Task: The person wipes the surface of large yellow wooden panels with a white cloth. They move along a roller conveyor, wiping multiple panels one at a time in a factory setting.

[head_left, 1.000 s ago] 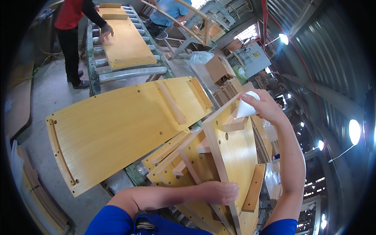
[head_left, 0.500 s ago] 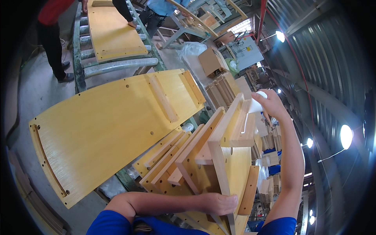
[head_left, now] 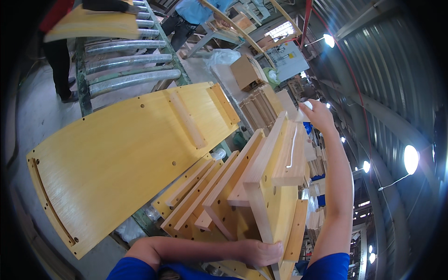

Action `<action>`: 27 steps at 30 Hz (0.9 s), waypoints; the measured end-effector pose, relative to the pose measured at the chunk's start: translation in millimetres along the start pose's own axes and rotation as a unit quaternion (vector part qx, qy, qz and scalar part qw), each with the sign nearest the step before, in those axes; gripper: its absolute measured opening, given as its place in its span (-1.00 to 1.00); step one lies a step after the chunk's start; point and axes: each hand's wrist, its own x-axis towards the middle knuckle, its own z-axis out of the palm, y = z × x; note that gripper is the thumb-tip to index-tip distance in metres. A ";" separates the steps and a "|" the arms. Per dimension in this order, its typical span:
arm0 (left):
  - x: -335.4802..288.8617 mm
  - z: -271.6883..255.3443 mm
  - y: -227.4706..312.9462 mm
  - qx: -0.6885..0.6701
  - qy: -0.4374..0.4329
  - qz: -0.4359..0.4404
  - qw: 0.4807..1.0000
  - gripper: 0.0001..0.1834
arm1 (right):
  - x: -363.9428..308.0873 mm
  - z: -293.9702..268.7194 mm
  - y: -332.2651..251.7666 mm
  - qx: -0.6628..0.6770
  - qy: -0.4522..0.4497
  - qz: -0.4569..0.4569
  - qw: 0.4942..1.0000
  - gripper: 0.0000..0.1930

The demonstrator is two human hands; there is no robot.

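Note:
My left hand is closed round the near edge of a yellow wooden panel that stands on its edge. A pale wooden block sticks out from that panel's face. Along the block's top runs a line of white glue. Beyond the block's far end, my right hand grips a white squeeze bottle, partly hidden by the fingers. Several similar panels with pale blocks stand in a row to the left of the held one.
On the left, a large yellow panel with wooden strips lies flat over a roller conveyor. Farther off, one person handles another yellow panel; a second, in a blue shirt, stands nearby. A cardboard box sits beyond.
My right hand has drawn the bottle farther along and off the block's far end, and the glue line is longer. The far person's panel has been lifted and shifted left. My left hand keeps its grip.

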 end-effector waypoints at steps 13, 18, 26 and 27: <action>0.1 -1.7 -4.9 0.030 -0.013 0.027 0.999 -0.75 | 23.1 38.8 -5.9 -0.056 0.043 0.048 0.996 -0.58; 1.9 -2.6 -0.4 0.032 -0.011 0.036 0.999 -0.73 | 20.3 43.4 4.4 -0.053 0.032 0.044 0.997 -0.57; -3.3 5.6 6.1 0.008 -0.001 0.013 1.000 -0.71 | 0.5 23.7 -10.8 -0.013 0.047 0.034 0.998 -0.54; -2.9 4.5 4.1 0.013 -0.013 0.018 1.000 -0.71 | -5.0 21.2 -13.0 0.002 0.044 0.035 0.998 -0.54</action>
